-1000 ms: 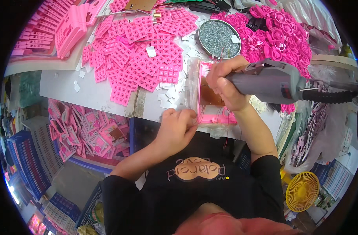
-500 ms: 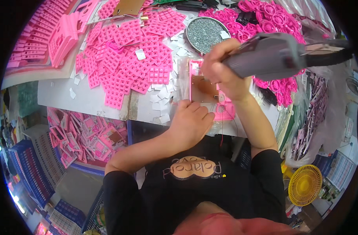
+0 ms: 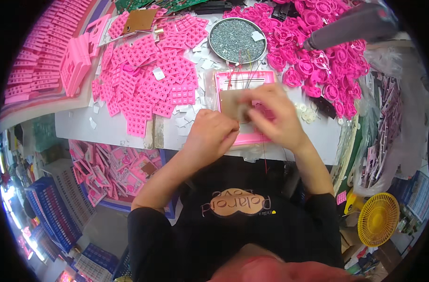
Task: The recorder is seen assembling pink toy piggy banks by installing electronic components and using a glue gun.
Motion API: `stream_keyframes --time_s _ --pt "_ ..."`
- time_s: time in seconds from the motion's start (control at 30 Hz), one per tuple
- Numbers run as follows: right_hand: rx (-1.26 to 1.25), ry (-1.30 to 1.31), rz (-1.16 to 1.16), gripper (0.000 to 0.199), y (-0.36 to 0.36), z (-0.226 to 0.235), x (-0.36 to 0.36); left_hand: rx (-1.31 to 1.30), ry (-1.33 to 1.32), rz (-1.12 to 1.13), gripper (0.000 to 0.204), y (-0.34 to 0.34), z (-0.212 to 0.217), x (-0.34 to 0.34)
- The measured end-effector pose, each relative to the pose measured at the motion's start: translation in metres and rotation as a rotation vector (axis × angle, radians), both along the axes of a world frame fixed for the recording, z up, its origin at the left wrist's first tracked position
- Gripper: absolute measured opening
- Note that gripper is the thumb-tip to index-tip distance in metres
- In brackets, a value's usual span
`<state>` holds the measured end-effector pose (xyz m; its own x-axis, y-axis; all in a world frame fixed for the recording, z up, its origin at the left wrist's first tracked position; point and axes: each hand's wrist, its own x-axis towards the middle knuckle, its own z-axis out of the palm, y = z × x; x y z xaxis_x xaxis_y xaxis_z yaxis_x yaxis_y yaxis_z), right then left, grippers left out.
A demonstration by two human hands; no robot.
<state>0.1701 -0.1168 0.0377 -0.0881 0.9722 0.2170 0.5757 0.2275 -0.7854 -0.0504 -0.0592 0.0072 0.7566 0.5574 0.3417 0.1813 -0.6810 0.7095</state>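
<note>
A pink plastic casing (image 3: 245, 139) lies on the table in front of me, with a brown circuit board (image 3: 229, 104) inside it and thin red and dark wires at its far end. My left hand (image 3: 210, 134) is closed, its fingertips curled at the casing's near left corner; what they pinch is hidden. Over the right part of the board is my right hand (image 3: 278, 115), thumb and fingers apart, the fingertips smeared by motion. Beyond it, a grey power screwdriver (image 3: 351, 29) hangs above the table, out of my hand.
A round tray of small screws (image 3: 238, 40) stands beyond the casing. Pink keypads (image 3: 144, 70) are heaped to the left, magenta ring-shaped parts (image 3: 318, 61) to the right. A bin (image 3: 125, 204) of pink parts sits below the table's left edge. A yellow fan (image 3: 378, 219) stands at lower right.
My right hand has let go of the screwdriver, which now hangs farther up and right, and has come down over the board. My left hand has shifted slightly left.
</note>
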Motion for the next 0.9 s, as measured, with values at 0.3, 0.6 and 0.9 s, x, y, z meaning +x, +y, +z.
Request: stream_keyframes --time_s 0.3,0.6,0.9 --pt "-0.015 -0.107 0.138 0.026 0.014 -0.007 -0.008 0.027 -0.049 0.067 0.022 0.002 -0.005 0.005" --pt "-0.249 0.129 0.006 0.022 0.008 -0.004 -0.009 0.025 0.024 0.110 0.025 0.002 -0.006 0.012" --pt "-0.407 0.265 0.033 0.023 0.005 -0.005 -0.007 0.125 0.001 0.179 0.035 -0.005 -0.016 0.020"
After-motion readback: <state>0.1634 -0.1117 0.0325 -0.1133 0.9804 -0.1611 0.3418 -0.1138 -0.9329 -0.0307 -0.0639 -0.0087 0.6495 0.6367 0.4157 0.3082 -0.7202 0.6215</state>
